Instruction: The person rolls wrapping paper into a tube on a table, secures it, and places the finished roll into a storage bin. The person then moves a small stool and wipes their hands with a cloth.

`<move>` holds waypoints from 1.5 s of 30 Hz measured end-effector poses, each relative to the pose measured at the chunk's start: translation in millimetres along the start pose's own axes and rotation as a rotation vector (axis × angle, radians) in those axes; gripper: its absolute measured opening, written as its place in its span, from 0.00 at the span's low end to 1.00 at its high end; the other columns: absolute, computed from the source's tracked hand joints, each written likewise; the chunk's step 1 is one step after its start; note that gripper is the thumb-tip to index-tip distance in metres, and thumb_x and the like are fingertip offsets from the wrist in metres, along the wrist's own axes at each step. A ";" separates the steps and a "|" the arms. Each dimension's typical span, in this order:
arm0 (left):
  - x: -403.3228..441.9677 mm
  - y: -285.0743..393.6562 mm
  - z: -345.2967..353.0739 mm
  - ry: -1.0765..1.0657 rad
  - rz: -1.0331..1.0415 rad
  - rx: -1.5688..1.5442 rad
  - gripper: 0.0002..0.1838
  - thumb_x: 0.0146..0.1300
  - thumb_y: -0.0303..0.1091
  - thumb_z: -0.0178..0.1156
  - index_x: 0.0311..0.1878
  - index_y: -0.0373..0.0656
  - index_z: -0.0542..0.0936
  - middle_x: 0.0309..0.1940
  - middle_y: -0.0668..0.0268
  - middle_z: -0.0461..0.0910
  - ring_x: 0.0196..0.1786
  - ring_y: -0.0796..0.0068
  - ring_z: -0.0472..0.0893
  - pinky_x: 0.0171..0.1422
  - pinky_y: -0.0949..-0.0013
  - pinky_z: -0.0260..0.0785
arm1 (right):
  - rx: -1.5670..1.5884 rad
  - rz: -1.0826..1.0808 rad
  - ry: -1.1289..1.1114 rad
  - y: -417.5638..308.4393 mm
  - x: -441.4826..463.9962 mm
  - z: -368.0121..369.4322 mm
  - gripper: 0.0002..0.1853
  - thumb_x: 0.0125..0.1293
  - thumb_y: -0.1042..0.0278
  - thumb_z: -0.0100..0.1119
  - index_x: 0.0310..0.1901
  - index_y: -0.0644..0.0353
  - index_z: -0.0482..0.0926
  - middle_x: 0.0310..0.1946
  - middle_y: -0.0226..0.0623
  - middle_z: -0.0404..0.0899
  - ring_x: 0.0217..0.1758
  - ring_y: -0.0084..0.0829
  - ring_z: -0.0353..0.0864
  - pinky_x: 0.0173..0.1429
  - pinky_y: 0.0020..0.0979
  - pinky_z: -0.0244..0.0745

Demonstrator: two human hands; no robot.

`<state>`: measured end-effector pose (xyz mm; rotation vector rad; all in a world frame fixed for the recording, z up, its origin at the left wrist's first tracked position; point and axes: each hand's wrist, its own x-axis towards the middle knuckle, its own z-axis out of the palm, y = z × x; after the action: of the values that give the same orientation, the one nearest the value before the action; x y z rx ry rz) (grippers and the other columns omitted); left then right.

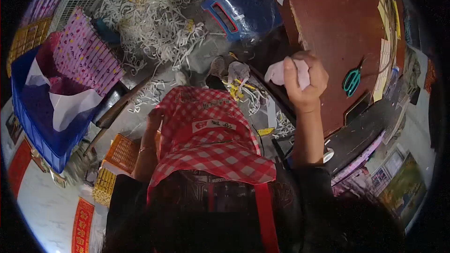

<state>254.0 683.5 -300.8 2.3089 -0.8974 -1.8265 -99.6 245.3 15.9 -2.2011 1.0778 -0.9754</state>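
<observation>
My right hand (309, 77) is closed around a crumpled pale pink cloth (276, 72) at the near edge of the brown table (342, 23). Part of the cloth sticks out to the left of my fingers. On the tabletop, to the right of that hand, lies a pair of green-handled scissors (351, 82). My left hand (153, 119) hangs low beside the red checked apron (206, 126). Its fingers are mostly hidden at the apron's edge, so their grip does not show.
A large heap of white strips (154, 18) covers the floor ahead. A blue plastic stool (243, 7) stands against the table. At left are a blue crate (35, 122), pink patterned sheets (84, 56) and an orange basket (124, 152). Yellow strips (386, 42) line the table's far side.
</observation>
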 end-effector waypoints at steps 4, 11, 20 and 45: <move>-39.6 123.6 -52.9 0.207 -0.050 -0.694 0.17 0.69 0.43 0.53 0.52 0.42 0.79 0.40 0.67 0.84 0.41 0.74 0.83 0.41 0.68 0.73 | 0.036 0.091 -0.101 -24.8 -63.1 -0.9 0.09 0.53 0.77 0.69 0.34 0.63 0.77 0.28 0.43 0.79 0.28 0.42 0.81 0.33 0.35 0.76; -74.1 118.8 -58.1 0.152 0.254 -0.541 0.19 0.69 0.45 0.59 0.50 0.38 0.79 0.39 0.66 0.83 0.40 0.73 0.81 0.46 0.70 0.73 | -0.073 0.304 -0.274 -88.4 -181.5 54.1 0.08 0.54 0.70 0.68 0.34 0.60 0.79 0.26 0.45 0.77 0.28 0.47 0.79 0.31 0.40 0.74; -107.3 -133.6 -79.3 0.138 0.426 0.340 0.19 0.64 0.47 0.59 0.46 0.41 0.82 0.43 0.53 0.83 0.48 0.51 0.82 0.53 0.55 0.74 | -0.124 0.277 -0.522 -162.1 -290.7 149.9 0.08 0.56 0.63 0.63 0.28 0.57 0.75 0.24 0.43 0.76 0.28 0.48 0.78 0.31 0.44 0.72; -151.9 -110.5 -87.4 0.119 0.265 -0.121 0.18 0.66 0.43 0.61 0.46 0.37 0.81 0.33 0.64 0.83 0.36 0.73 0.80 0.43 0.68 0.72 | -0.299 0.545 -0.763 -183.0 -405.7 167.3 0.14 0.61 0.53 0.56 0.33 0.58 0.76 0.29 0.49 0.81 0.34 0.53 0.81 0.39 0.50 0.76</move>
<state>358.2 821.1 -186.2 2.0867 -0.9907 -1.5741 -60.0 700.1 -116.9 -2.0168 1.3530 0.2657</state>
